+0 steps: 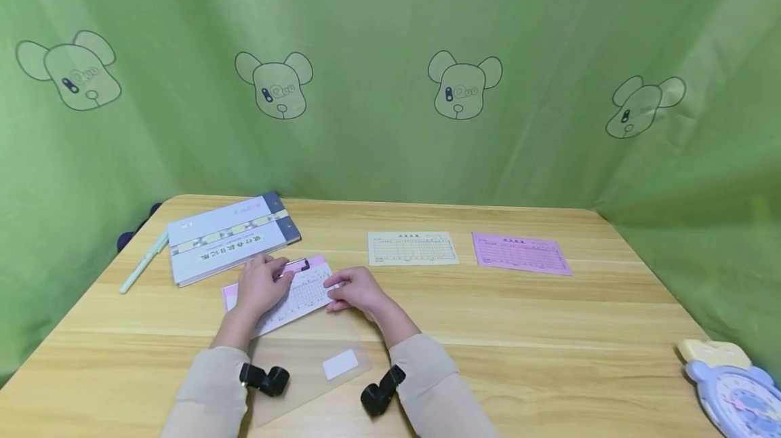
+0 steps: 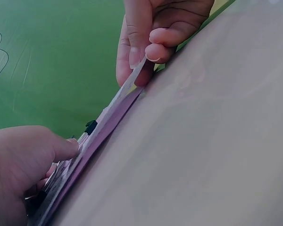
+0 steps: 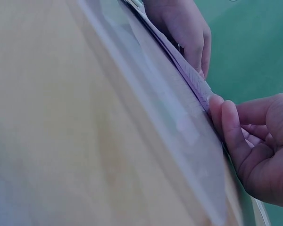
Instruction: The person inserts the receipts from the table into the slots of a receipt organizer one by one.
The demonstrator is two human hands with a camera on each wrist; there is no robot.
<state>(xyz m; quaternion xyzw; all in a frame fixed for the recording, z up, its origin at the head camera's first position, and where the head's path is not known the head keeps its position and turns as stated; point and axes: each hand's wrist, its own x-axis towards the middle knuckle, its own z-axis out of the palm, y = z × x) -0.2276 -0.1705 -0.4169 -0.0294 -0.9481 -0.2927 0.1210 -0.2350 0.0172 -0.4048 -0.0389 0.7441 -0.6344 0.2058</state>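
A white printed form (image 1: 308,293) with a grid lies tilted over pink paper (image 1: 230,294) near the table's middle left. Along its far edge runs a metal clip with black ends (image 2: 91,127). My left hand (image 1: 262,283) grips this clip, its thumb pressing on the near side in the left wrist view. At the form's right edge my right hand (image 1: 358,290) pinches the paper between thumb and fingers. The purple sheet (image 2: 104,136) shows under the white one there. A clear plastic sheet (image 1: 293,384) with a white label (image 1: 340,364) spreads toward me, between my forearms.
A blue-grey ledger book (image 1: 226,238) lies behind my left hand, a pale green pen (image 1: 143,263) to its left. Farther right are a pale yellow form (image 1: 411,249) and a pink-purple form (image 1: 521,253). A blue clock (image 1: 741,397) sits at the right edge. A green curtain (image 1: 378,153) hangs behind.
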